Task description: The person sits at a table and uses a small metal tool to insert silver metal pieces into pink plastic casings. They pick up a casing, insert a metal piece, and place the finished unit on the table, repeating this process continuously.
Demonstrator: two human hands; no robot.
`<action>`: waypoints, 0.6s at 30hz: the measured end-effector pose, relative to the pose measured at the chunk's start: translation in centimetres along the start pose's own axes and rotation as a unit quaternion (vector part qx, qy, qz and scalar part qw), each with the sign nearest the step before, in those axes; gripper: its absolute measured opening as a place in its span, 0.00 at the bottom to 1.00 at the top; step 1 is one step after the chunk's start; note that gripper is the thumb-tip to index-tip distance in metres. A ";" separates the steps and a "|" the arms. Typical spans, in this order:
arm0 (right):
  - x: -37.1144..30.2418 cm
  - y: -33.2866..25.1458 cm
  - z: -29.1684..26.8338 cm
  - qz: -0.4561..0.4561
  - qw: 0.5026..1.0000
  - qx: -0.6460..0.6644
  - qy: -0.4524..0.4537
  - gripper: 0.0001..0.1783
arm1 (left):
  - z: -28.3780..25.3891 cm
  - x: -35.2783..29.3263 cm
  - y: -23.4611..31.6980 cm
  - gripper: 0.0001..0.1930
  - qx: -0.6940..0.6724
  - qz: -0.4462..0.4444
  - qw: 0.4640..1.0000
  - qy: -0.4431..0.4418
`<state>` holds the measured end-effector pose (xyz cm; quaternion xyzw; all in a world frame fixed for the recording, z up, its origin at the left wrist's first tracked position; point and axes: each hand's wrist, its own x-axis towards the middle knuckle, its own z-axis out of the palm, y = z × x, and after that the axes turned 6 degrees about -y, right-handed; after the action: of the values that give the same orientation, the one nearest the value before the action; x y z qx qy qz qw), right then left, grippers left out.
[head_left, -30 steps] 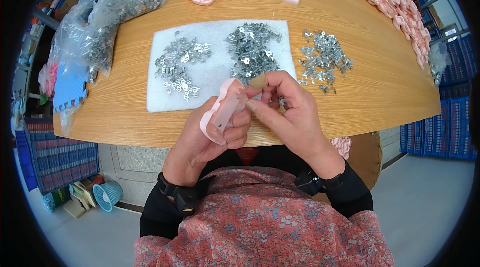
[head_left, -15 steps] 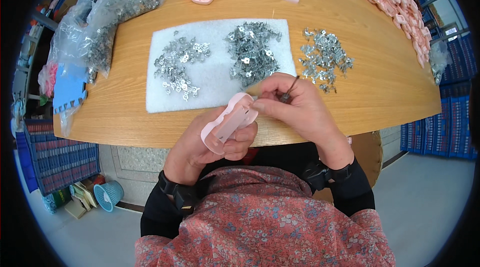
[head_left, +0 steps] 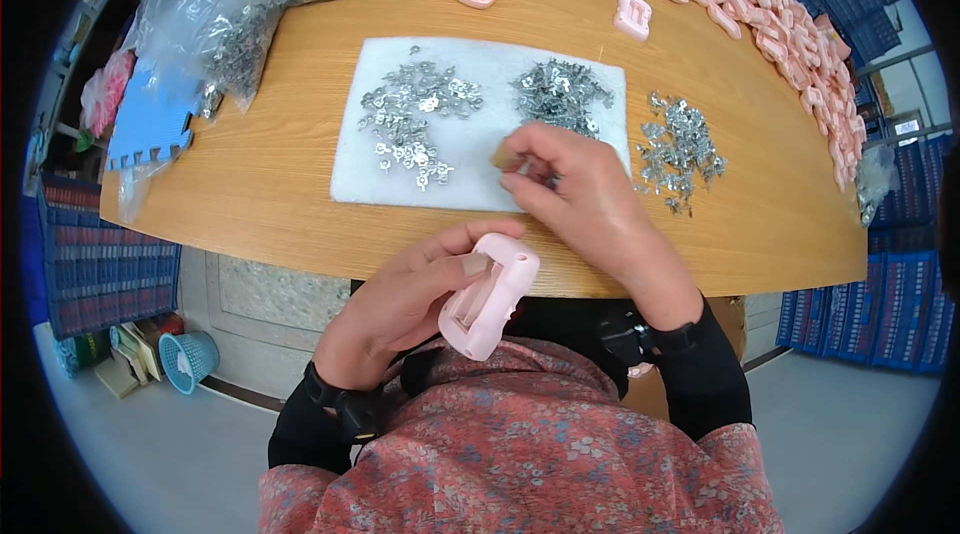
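Observation:
My left hand (head_left: 405, 289) is closed around a pink plastic casing (head_left: 500, 299), held tilted in front of the table's near edge. Its recessed compartment faces up beside my thumb. Over the near part of a white foam pad (head_left: 480, 192), my right hand (head_left: 580, 179) has its thumb and index finger bent close together, with a tan covering at the index fingertip. Something small and dark shows inside its fingers; I cannot make out what. Small silver metal contact pieces lie on the pad in a left pile (head_left: 425, 99) and a right pile (head_left: 560, 94), which my right hand partly covers.
Another metal-piece pile (head_left: 682, 149) lies on the wooden table (head_left: 270, 189), right of the pad. Many pink casings (head_left: 770, 24) are heaped along the far right edge. At the left are a clear bag of metal parts (head_left: 250, 29) and a blue foam mat (head_left: 150, 119).
My right hand has moved away from the casing to over the pad. My left hand has lowered and turned the casing. The view has shifted, so the table contents appear further right.

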<state>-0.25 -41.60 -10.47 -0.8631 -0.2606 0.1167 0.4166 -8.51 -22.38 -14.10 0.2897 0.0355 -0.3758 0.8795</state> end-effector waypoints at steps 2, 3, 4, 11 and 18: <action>1.7 0.0 1.4 -0.036 0.999 -0.022 -0.009 0.10 | -0.4 -0.9 0.0 0.25 0.014 0.021 0.999 0.020; 2.4 -0.1 2.0 -0.046 0.998 -0.040 -0.018 0.09 | -0.9 -1.4 0.1 0.25 -0.006 0.034 0.999 -0.003; 3.0 -0.1 2.6 -0.057 0.996 -0.058 -0.027 0.09 | -1.6 -1.7 0.1 0.25 -0.026 0.047 0.998 -0.027; 4.9 -0.3 3.6 -0.055 0.989 -0.120 -0.070 0.07 | -4.2 -2.5 -0.3 0.23 -0.118 0.080 0.982 -0.121; 4.4 -0.4 2.4 0.024 0.994 -0.084 -0.070 0.09 | -2.5 -2.6 0.3 0.23 -0.097 0.083 0.991 -0.030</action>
<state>2.27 -37.46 -11.61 -0.8909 -0.2770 0.1644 0.3201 -9.74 -19.21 -15.28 0.1935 0.0209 -0.3045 0.9324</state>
